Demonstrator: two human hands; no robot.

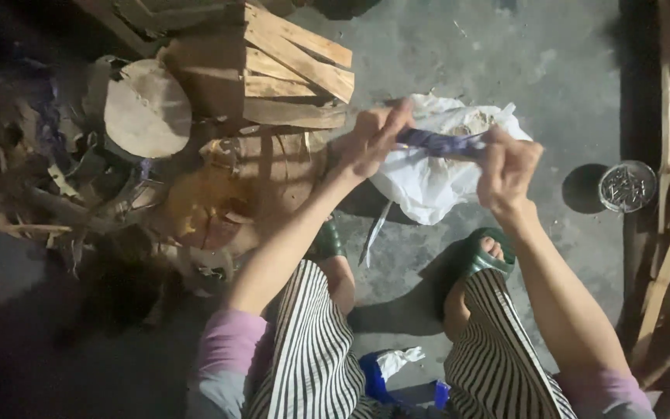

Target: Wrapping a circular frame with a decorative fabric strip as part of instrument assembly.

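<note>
While I am crouching over the concrete floor (459,46), I am holding a purple strip (440,143) stretched between both hands. My left hand (370,140) is pinching its near end, fingers pressed together around it. My right hand (508,169) is gripping the other end, fingers curled tight. The strip is hanging just above a white plastic bag (428,182) holding pale powder, possibly flour; the dim view makes this uncertain. Split firewood (288,66) and a round log end (147,109) are lying to my left. A small metal dish (627,186) is sitting well apart on my right. Green sandals (494,248) are covering my feet.
</note>
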